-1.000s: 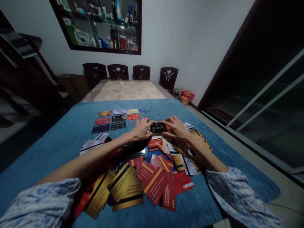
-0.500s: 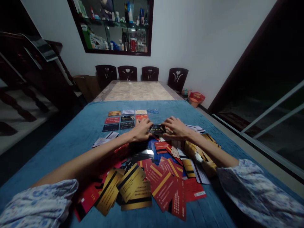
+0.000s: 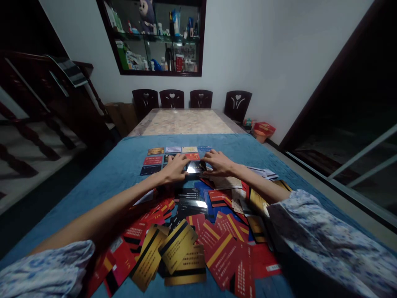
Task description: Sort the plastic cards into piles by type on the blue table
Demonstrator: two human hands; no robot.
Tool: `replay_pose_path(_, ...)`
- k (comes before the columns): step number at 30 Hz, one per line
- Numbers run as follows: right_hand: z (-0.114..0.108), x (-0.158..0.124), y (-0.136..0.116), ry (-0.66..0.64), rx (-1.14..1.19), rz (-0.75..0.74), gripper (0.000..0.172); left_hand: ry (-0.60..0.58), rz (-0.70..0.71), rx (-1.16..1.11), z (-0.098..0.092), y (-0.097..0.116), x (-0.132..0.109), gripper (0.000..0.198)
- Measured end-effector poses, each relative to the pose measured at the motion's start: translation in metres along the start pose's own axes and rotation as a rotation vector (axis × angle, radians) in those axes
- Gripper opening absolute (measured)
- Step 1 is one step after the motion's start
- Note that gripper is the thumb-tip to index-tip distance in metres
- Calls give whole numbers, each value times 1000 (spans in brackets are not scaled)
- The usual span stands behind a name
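A black card (image 3: 195, 167) with a bright glare lies between my hands at the near edge of the card rows. My left hand (image 3: 176, 169) has its fingertips on the card's left end. On its right end are the fingers of my right hand (image 3: 217, 162). Behind them, cards stand in rows, including a gold card (image 3: 155, 151), a red card (image 3: 153, 160) and a dark card (image 3: 150, 170). Nearer to me spreads a loose pile with red cards (image 3: 221, 252), gold cards (image 3: 178, 244) and black cards (image 3: 187, 207).
A blue cloth (image 3: 118, 165) covers the near part of the table (image 3: 186, 120). Several dark chairs (image 3: 172, 99) stand at the far end, below a wall cabinet (image 3: 161, 41). White cards (image 3: 263, 172) lie right of my right forearm.
Both hands have moved slightly away from me and to the left in relation to the pile, with the black card between them. The camera view has shifted a little.
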State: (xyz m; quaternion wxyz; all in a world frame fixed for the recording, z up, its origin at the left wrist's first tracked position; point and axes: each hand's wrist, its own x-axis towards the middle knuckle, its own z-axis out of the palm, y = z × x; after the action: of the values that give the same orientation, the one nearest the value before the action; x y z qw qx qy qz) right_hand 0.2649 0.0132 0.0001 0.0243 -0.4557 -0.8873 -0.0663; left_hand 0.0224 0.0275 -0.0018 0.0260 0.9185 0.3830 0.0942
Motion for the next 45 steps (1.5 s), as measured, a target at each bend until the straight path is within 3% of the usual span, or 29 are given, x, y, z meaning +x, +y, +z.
replay_pose_path(10,-3,51,-12,-40,-2,-1,42,30,-104,29,-4,-44,-1,48)
replay_pose_path(25,-6,114,-32,-120,55,59,42,-14,-218,108,-6,-104,4,46)
replay_pose_path(35,7,132,-30,-149,59,112,46,-120,-281,116,-4,-121,17,55)
replay_pose_path(45,15,135,-29,-177,66,126,41,-157,-266,131,2,-131,24,49)
